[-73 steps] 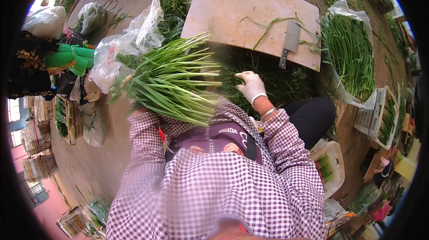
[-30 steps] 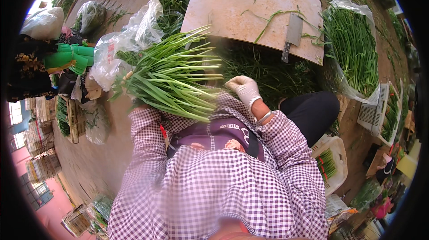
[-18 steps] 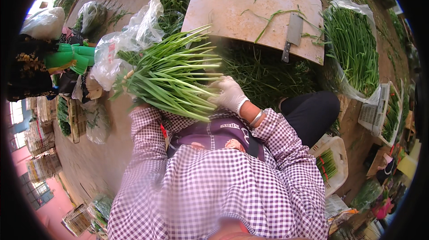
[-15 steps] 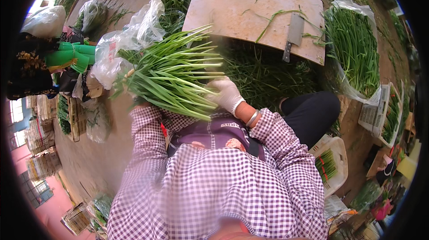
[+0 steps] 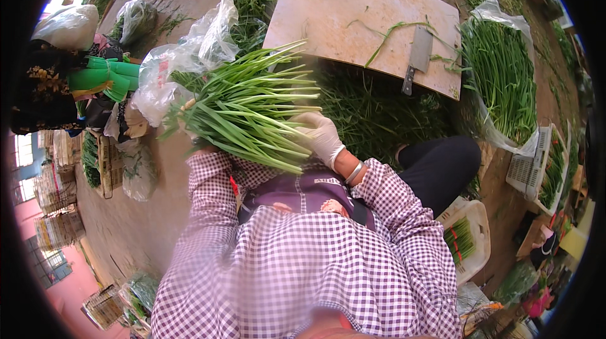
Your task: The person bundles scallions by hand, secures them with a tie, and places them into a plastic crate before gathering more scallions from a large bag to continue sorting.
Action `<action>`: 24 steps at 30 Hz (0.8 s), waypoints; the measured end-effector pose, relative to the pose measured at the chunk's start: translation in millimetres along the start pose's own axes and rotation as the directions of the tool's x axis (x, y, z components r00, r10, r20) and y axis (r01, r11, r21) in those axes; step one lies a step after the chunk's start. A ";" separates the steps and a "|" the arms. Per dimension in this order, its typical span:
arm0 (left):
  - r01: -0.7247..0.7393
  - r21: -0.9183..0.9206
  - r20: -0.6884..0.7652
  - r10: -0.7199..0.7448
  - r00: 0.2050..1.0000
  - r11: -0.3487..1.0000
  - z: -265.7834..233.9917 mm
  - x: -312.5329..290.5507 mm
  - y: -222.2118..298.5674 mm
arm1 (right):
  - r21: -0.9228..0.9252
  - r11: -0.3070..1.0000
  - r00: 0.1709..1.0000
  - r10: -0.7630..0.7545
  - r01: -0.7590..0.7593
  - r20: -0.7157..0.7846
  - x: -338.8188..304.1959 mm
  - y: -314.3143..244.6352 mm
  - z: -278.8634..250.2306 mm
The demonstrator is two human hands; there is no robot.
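Right hand (image 5: 323, 137) has moved onto the bundle of greens (image 5: 246, 108), fingers curled round its stalks; left hand is hidden beneath. Loose stalks could slip out.

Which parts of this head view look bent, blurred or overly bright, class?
Head view: fisheye bends the wooden cutting board edges and darkens the corners; the checked sleeves at the lower edge blur; the clear plastic bags glare white; the green onion bundle and gloved right hand stay sharp.
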State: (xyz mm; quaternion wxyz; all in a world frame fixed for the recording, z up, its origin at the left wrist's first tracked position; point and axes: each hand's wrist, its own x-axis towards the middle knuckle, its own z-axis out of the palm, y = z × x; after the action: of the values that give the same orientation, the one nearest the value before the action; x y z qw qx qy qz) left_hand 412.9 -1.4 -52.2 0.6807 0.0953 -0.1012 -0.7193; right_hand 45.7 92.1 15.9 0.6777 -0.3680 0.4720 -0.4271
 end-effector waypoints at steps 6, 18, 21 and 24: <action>0.094 -0.007 0.066 -0.093 0.993 0.996 5.7 1.0 -0.6 | 0.323 0.938 0.990 0.096 -0.125 0.103 2.4 3.5 -2.2; -0.091 0.199 -0.031 0.099 0.995 0.976 32.7 -3.2 -12.0 | 0.101 0.994 0.923 -0.071 0.035 0.378 11.9 7.6 -20.4; -0.103 0.201 -0.034 0.112 0.993 0.974 30.9 -2.9 -12.0 | -0.117 0.976 0.879 -0.108 0.182 0.465 15.0 0.0 -26.6; -0.166 0.301 -0.130 0.213 0.968 0.939 20.6 -2.4 -7.8 | -0.221 0.932 0.829 -0.126 0.287 0.546 17.2 -6.8 -31.4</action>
State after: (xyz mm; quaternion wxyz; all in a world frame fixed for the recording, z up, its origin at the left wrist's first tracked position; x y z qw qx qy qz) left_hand 399.9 1.7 -34.6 0.7318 0.2407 -0.1580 -0.6178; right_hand 17.4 70.7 7.5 0.6671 -0.6158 0.2850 -0.3074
